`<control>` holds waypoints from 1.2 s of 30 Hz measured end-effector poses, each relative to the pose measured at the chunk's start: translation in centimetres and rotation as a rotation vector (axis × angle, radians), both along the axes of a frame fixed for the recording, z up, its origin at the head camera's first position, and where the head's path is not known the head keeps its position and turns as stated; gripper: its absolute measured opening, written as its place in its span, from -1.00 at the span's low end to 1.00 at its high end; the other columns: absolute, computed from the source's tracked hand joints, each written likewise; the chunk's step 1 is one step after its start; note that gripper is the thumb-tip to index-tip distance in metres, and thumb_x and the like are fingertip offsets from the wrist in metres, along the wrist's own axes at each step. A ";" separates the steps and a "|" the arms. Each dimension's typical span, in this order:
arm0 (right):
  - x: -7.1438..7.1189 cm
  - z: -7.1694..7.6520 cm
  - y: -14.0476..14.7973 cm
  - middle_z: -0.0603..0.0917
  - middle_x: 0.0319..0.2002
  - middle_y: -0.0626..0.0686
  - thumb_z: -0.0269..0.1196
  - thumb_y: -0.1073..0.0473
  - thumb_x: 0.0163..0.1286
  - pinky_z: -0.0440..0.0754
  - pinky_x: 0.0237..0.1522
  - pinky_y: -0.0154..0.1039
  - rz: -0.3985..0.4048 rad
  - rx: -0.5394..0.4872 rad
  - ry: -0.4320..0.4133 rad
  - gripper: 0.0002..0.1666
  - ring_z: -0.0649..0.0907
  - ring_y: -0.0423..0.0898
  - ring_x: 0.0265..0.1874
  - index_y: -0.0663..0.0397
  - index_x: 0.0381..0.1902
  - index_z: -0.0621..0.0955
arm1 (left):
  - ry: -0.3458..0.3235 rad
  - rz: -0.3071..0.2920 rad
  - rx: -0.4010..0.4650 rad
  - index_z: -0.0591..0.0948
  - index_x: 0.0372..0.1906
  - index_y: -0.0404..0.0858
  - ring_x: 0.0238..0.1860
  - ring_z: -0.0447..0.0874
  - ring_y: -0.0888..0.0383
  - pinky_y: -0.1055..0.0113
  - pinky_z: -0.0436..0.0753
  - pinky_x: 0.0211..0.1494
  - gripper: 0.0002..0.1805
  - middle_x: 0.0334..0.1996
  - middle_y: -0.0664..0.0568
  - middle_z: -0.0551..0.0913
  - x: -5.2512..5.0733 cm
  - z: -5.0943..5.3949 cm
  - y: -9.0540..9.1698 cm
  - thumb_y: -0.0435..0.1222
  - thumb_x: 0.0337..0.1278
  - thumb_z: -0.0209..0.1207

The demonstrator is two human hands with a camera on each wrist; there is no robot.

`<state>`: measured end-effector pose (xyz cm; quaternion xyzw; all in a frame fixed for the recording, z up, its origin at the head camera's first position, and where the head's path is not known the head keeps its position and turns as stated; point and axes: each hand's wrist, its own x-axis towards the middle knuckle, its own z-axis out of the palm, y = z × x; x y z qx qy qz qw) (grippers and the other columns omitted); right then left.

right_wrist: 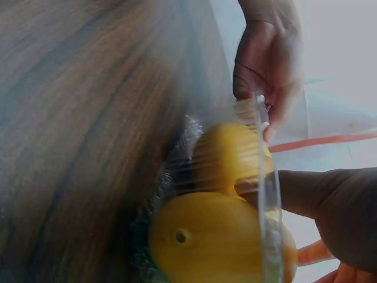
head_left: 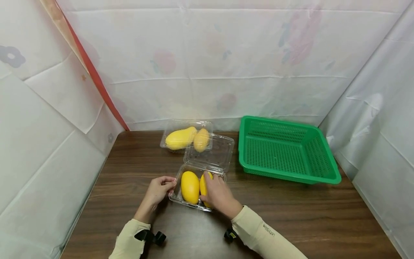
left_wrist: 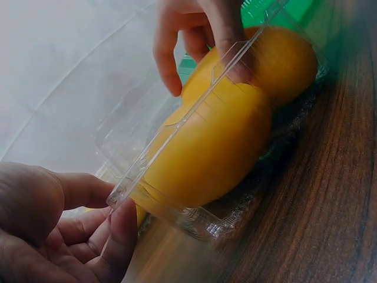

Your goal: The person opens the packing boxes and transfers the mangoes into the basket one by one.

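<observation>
Half-legible "Lets…" lettering (head_left: 268, 230) on right sleeve (head_left: 270, 241), fingers (head_left: 209, 182) around yellow mango (head_left: 203, 186).

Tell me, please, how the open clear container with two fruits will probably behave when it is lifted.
The clear container may flex, since its transparent walls look thin. The two yellow fruits inside look rounded, so they could roll if it tilts. The lid, folded open at its far side, might swing.
</observation>
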<state>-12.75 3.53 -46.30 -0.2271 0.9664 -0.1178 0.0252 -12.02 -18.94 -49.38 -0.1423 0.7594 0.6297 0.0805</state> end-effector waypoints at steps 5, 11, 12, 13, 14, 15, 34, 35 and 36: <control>0.4 -0.3 -0.2 0.58 -0.20 0.24 0.55 -0.09 -0.02 0.62 -0.29 -0.05 0.003 -0.038 0.057 -0.01 0.61 0.11 -0.27 0.17 0.28 0.36 | -0.002 -0.001 0.045 0.55 -0.03 -0.61 -0.59 0.51 0.26 0.47 0.57 -0.53 -0.73 -0.52 0.01 0.61 0.1 0.1 0.1 -0.46 0.27 0.12; 0.4 0.0 0.0 0.58 -0.19 0.24 0.55 0.03 -0.05 0.60 -0.32 -0.06 -0.002 -0.111 0.053 -0.03 0.60 0.14 -0.27 0.16 0.29 0.37 | -0.007 -0.004 0.059 0.55 -0.03 -0.61 -0.60 0.51 0.25 0.46 0.58 -0.53 -0.72 -0.52 0.00 0.61 0.2 0.1 0.1 -0.45 0.27 0.14; 0.3 0.1 0.1 0.58 -0.20 0.23 0.55 0.05 -0.05 0.59 -0.33 -0.08 0.000 -0.121 0.051 -0.04 0.59 0.12 -0.28 0.16 0.28 0.37 | -0.007 -0.003 0.054 0.56 -0.03 -0.60 -0.60 0.51 0.25 0.47 0.58 -0.53 -0.72 -0.52 0.00 0.61 0.2 0.1 0.1 -0.45 0.27 0.14; 0.2 0.3 0.1 0.57 -0.21 0.23 0.55 0.06 -0.05 0.58 -0.34 -0.09 0.002 -0.133 0.048 -0.04 0.58 0.12 -0.29 0.16 0.28 0.37 | -0.008 -0.001 0.048 0.56 -0.04 -0.60 -0.60 0.51 0.25 0.47 0.57 -0.54 -0.73 -0.53 0.01 0.61 0.2 0.1 0.1 -0.45 0.27 0.14; 0.1 0.5 0.2 0.57 -0.22 0.22 0.54 0.07 -0.05 0.57 -0.34 -0.11 0.005 -0.142 0.043 -0.05 0.57 0.10 -0.30 0.15 0.28 0.38 | -0.008 -0.001 0.043 0.56 -0.04 -0.60 -0.59 0.51 0.25 0.47 0.56 -0.54 -0.73 -0.53 0.01 0.60 0.2 0.1 0.1 -0.44 0.27 0.15; 0.0 0.8 0.2 0.56 -0.23 0.21 0.54 0.08 -0.05 0.55 -0.36 -0.13 0.005 -0.151 0.032 -0.06 0.56 0.07 -0.33 0.15 0.28 0.38 | -0.008 -0.001 0.038 0.57 -0.04 -0.59 -0.59 0.50 0.25 0.47 0.56 -0.54 -0.73 -0.53 0.01 0.60 0.2 0.1 0.1 -0.44 0.27 0.15; -3.5 8.1 3.2 0.57 -0.10 0.18 0.52 0.04 -0.03 0.54 -0.39 -0.23 -0.073 -0.229 -0.101 -0.01 0.54 -0.01 -0.30 -0.08 0.36 0.32 | -0.017 0.020 0.040 0.57 -0.03 -0.58 -0.59 0.52 0.26 0.48 0.58 -0.52 -0.73 -0.51 0.01 0.60 -0.2 0.3 0.0 -0.44 0.26 0.15; -3.9 8.6 3.6 0.57 -0.11 0.18 0.51 0.03 -0.02 0.54 -0.39 -0.23 -0.076 -0.225 -0.092 0.00 0.54 0.00 -0.29 -0.07 0.37 0.32 | -0.016 0.022 0.045 0.57 -0.04 -0.58 -0.59 0.52 0.26 0.48 0.58 -0.52 -0.73 -0.51 0.00 0.60 -0.2 0.3 0.0 -0.44 0.26 0.15; -4.2 9.1 4.0 0.57 -0.12 0.18 0.51 0.03 -0.01 0.54 -0.38 -0.22 -0.079 -0.218 -0.082 0.00 0.54 0.00 -0.28 -0.06 0.38 0.31 | -0.016 0.021 0.047 0.56 -0.03 -0.59 -0.59 0.52 0.26 0.48 0.58 -0.52 -0.73 -0.51 0.00 0.60 -0.2 0.3 0.0 -0.44 0.26 0.15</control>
